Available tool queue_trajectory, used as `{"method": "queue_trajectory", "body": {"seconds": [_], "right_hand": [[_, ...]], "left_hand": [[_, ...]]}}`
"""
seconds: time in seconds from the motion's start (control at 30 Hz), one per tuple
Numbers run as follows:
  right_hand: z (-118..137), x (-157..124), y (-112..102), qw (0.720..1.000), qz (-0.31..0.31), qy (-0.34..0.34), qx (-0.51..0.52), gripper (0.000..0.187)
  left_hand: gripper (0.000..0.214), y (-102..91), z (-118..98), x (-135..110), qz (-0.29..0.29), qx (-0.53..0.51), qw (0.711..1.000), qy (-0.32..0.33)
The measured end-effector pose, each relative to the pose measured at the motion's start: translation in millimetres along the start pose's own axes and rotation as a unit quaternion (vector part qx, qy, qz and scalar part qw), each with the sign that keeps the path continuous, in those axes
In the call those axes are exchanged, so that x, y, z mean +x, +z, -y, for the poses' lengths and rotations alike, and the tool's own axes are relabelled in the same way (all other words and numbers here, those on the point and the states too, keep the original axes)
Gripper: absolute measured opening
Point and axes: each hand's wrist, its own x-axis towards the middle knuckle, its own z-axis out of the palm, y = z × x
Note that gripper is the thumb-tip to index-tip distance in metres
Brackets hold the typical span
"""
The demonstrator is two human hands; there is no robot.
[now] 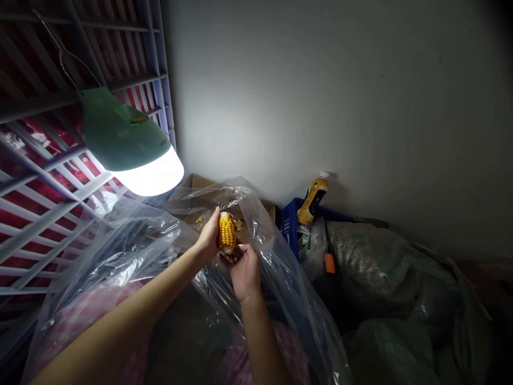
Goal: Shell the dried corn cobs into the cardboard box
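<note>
A partly stripped corn cob point(227, 231) with rows of yellow kernels stands roughly upright between my two hands. My left hand point(209, 235) is closed around its left side, thumb along the top. My right hand point(245, 271) is closed at the cob's lower end, its fingers curled beneath; some fingertips are hidden. Below and behind the hands, a clear plastic bag point(262, 227) lines an open cardboard box point(202, 183). A few loose kernels point(199, 219) lie inside the bag.
A lit green lamp point(128, 133) hangs from a plastic crate point(76, 43) at the left. To the right, a yellow drink bottle point(313, 199) leans in a blue basket point(289, 222), beside large filled sacks point(385, 267). A pale wall point(320, 91) rises behind.
</note>
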Motion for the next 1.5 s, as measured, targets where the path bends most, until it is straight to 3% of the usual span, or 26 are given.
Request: {"method": "queue_trajectory", "body": {"seconds": [0.1,0.3,0.6,0.8,0.93,1.1,1.3,1.5], "right_hand": [[3.1,-2.1,-2.1,0.999,0.01,0.023,-0.037,0.02],[0.0,-2.7,-3.6,0.997,0.025,-0.012,-0.065,0.016],[-3.0,1.6,-2.6,0.997,0.053,-0.047,-0.036,0.016],[-8.6,1.1,0.6,0.996,0.045,-0.053,-0.052,0.017],[-12.7,3.3,-0.7,0.997,-0.01,-0.056,-0.052,0.025],[-5.6,4.1,-4.3,0.999,0.029,-0.014,-0.034,0.017],[-4.7,-0.1,-1.3,0.988,0.049,-0.064,-0.134,0.011],[-11.5,1.8,3.3,0.985,0.031,-0.082,-0.151,0.018]], "left_hand": [[0.036,1.0,0.2,-2.4,0.003,-0.001,1.0,-0.005],[0.043,2.3,3.1,0.6,-0.027,0.045,0.999,0.012],[0.045,-0.4,12.7,2.8,-0.044,0.087,0.993,0.063],[0.041,0.4,13.7,-1.1,-0.064,0.102,0.991,0.061],[0.038,-1.0,7.8,1.4,-0.067,0.055,0.995,0.049],[0.041,0.8,2.2,-0.4,-0.057,0.057,0.996,0.031],[0.042,-2.3,6.4,-0.2,-0.058,0.08,0.993,0.069],[0.047,-4.6,10.1,0.7,-0.061,0.102,0.985,0.121]]}}
